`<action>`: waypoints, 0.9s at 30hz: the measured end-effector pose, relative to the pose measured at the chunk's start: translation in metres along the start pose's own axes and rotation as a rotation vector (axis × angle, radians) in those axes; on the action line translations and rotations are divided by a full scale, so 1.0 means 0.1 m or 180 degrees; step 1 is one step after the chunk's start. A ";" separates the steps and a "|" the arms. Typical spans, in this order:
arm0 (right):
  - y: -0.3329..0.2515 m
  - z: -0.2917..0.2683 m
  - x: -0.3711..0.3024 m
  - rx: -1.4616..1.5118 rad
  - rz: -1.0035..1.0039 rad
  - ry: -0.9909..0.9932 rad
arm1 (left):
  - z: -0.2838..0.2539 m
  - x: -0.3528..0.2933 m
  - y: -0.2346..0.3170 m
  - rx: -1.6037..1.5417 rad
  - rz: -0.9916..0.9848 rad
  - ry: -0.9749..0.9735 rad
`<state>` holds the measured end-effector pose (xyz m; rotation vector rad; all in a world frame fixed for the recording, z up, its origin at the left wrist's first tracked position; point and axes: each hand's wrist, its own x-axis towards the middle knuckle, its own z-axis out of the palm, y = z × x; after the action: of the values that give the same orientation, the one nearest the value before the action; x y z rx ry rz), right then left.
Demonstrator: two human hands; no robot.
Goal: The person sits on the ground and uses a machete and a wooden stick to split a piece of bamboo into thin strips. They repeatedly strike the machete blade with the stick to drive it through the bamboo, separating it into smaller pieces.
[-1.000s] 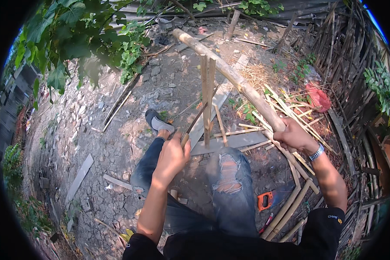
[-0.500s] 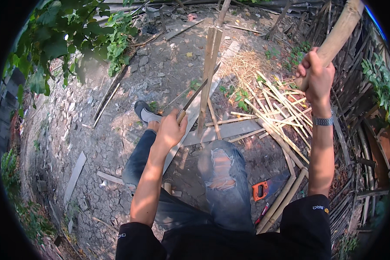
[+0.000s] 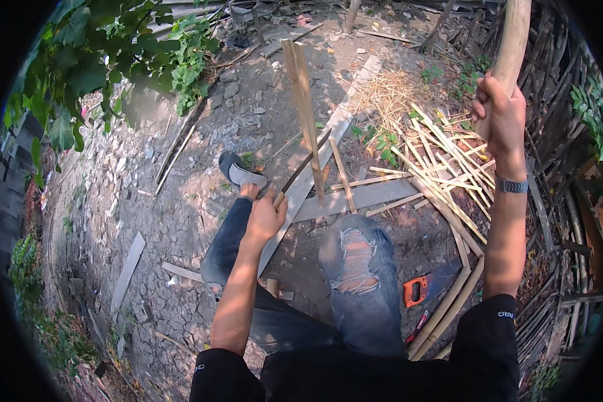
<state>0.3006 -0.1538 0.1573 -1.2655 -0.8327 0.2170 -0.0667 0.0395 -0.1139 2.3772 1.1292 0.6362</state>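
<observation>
My left hand [image 3: 266, 218] is closed around the handle of a long knife [image 3: 300, 171]. The dark blade slants away and crosses a tall bamboo piece [image 3: 305, 100] in its lower half. That piece stands leaning a little left, with a lengthwise split visible at its top. Its foot rests by a flat grey board [image 3: 355, 199] on the ground. Raised at the upper right, my right hand [image 3: 501, 110] grips a thick wooden stick [image 3: 514, 47], which runs up out of the picture.
Many split bamboo strips [image 3: 449, 167] lie heaped to the right, beside straw-like shavings [image 3: 395, 94]. An orange-handled saw [image 3: 417, 291] and bamboo poles [image 3: 447, 308] lie right of my knee. Leaves [image 3: 80, 67] hang at upper left. A long plank [image 3: 345, 114] runs across the dirt.
The knife blade now crosses the bamboo piece lower down. The top of the piece has tipped left. My right hand still holds the stick raised, now more upright. The whole view has shifted slightly.
</observation>
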 end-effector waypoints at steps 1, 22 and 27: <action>-0.23 0.04 0.11 0.0303 -0.0222 0.0176 | -0.01 0.02 0.06 -0.0031 -0.0081 -0.0116; 0.62 0.18 -0.23 -0.0204 0.0142 0.0153 | 0.85 0.15 -0.12 -0.0316 -0.0333 -0.0487; 0.68 0.50 -0.27 0.0723 -0.0369 0.0708 | 0.85 0.14 -0.13 -0.0365 -0.0611 -0.0466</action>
<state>0.2683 -0.1097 0.0875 -1.0044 -0.6670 0.0732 -0.0182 0.0427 -0.1856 2.1489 1.2042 0.4417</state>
